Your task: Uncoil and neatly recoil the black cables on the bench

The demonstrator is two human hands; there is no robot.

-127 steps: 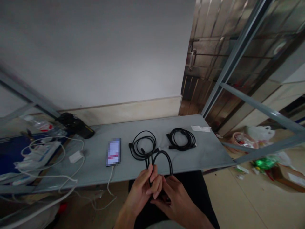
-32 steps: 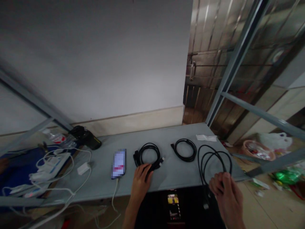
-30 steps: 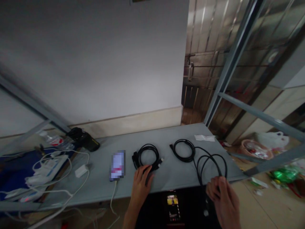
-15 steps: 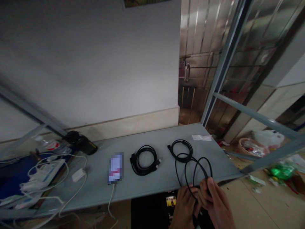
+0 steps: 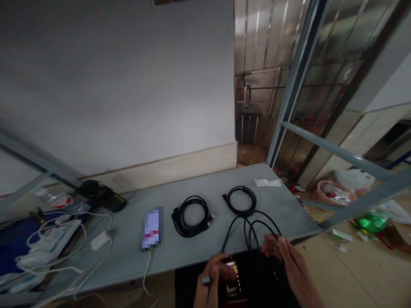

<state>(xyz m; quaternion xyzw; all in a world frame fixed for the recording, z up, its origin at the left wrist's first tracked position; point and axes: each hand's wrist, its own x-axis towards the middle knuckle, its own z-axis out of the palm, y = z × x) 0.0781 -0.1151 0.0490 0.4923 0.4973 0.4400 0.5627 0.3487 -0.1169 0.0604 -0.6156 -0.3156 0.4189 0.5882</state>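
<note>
A thin black cable (image 5: pixel 227 233) runs from a round coil (image 5: pixel 240 213) on the grey table down over the front edge in several loose strands. My left hand (image 5: pixel 214 270), below that edge, is closed round one strand, and a plug (image 5: pixel 206 280) pokes out beside the fingers. To the right, my right hand (image 5: pixel 287 261) pinches another strand near its fingertips. The two hands are well apart. A second black cable (image 5: pixel 192 234), wound into a neat coil with its plugs showing, lies left of the first.
Left on the table are a phone (image 5: pixel 151 229) with a white lead, a white adapter (image 5: pixel 100 241) and a dark cylindrical thing (image 5: pixel 112 199). White paper (image 5: pixel 268 182) lies at the back right. Another lit screen (image 5: pixel 233 282) shows below the table edge. A metal bed frame (image 5: pixel 337 150) stands right.
My hands were close together on the bunched cable; now the left has moved left with a strand and plug, spreading the loops. The camera view has shifted slightly.
</note>
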